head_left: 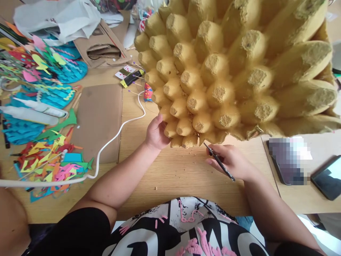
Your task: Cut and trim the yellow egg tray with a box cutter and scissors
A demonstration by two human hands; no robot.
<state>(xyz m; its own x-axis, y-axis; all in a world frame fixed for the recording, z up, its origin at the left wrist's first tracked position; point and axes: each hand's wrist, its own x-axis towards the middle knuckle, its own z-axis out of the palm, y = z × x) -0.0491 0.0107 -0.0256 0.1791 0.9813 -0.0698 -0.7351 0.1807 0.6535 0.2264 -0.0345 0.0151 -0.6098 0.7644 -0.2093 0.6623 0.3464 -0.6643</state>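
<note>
A large yellow egg tray, bumpy side showing, is tilted up over the table. My left hand grips its lower left corner, with the fingers partly hidden behind it. In my right hand is a dark slim cutting tool, its tip close to the tray's bottom edge beside a torn notch. The fingers are closed round the tool. Small crumbs lie on the wooden table below.
At the left are colourful paper scraps, blue paper pieces, glue bottles and a cardboard sheet. A white cable crosses the table. Two phones lie at the right. Someone's bare limb shows at lower left.
</note>
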